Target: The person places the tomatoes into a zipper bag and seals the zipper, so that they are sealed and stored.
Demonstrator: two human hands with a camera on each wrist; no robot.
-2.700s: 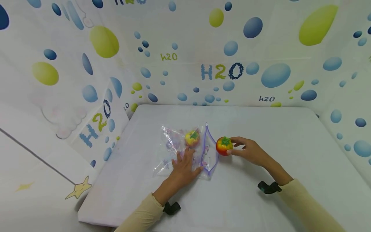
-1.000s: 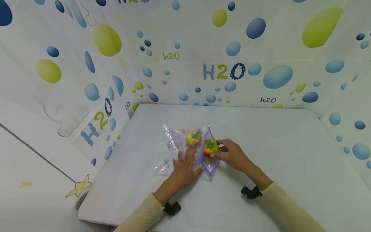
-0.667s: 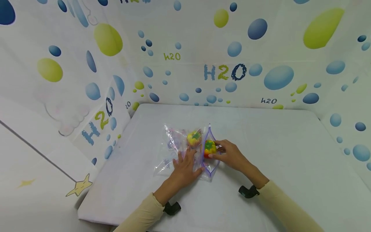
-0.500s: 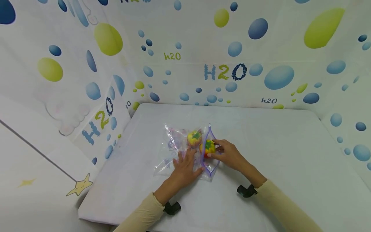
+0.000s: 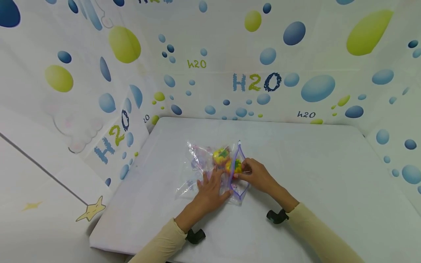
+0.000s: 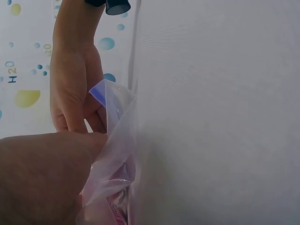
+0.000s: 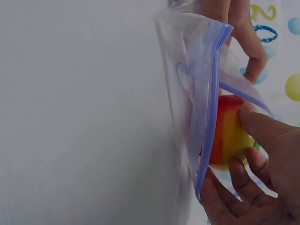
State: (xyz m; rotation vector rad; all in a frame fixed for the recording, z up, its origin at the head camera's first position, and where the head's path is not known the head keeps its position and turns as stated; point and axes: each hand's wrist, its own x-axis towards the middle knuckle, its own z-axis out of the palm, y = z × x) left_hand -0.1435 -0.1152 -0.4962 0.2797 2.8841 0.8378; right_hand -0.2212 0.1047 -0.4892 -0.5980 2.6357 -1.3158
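Pepper (image 5: 235, 168) gripped by the right hand (image 5: 258, 176) in the mouth of a clear bag (image 5: 189, 184)

The pepper, red and yellow with a green top, sits partly inside the bag. The right hand pinches it, thumb on one side and curled fingers on the other, as the right wrist view shows. Purple zip strips (image 7: 212, 101) edge the mouth, which gapes toward the right in the head view; one strip crosses in front of the pepper.

Deeper in the bag lies a second pepper (image 5: 220, 156), yellow and red with a green top, seen through the film. It is just beside the first; whether the two touch cannot be told. Pink and purple print (image 5: 196, 163) decorates the bag.

The left hand (image 5: 209, 191) rests on the bag with its fingers spread, the thumb reaching toward the zipped edge. In the left wrist view that hand is large and soft in detail.

The bag lies on a white tabletop (image 5: 315, 157). Both arms wear cream sleeves (image 5: 323, 233), with a black device (image 5: 277, 217) at each wrist. Behind rises a white backdrop (image 5: 217, 29) with blue and green drops and "H2O" lettering; a yellow star (image 5: 91, 210) is drawn at the left.
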